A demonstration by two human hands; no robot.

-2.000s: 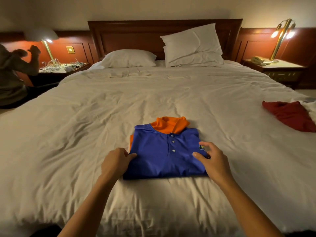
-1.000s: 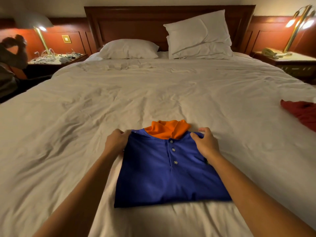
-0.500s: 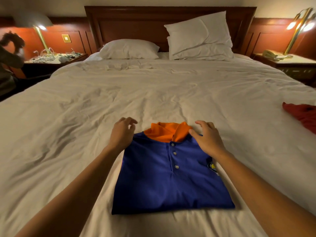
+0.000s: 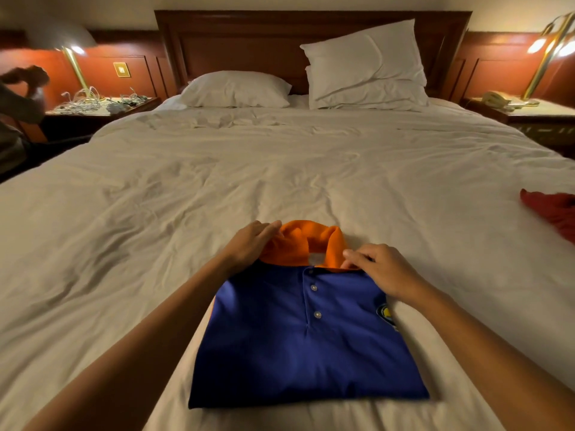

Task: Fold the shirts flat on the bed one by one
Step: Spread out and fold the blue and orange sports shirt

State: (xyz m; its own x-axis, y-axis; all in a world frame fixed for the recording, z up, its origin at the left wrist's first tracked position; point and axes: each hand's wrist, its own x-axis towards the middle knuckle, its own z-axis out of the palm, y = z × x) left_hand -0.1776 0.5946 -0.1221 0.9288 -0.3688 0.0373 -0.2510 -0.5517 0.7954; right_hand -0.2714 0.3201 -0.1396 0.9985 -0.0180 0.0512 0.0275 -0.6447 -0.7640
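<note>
Tidying collar [image 4: 298,244] now: my hands moved up off the shirt [image 4: 305,353] shoulders; left hand [image 4: 249,244] flat on it, right hand [image 4: 382,272] pinching its tip. Fold nearly done.

red garment [image 4: 552,211] cut off right, person [image 4: 18,101] blurred left

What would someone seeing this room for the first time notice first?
A folded blue polo shirt with an orange collar lies near the foot of the white bed, the left hand and right hand both touching the collar. A red garment sits at the bed's right edge; a brass lamp glows at far right.
</note>
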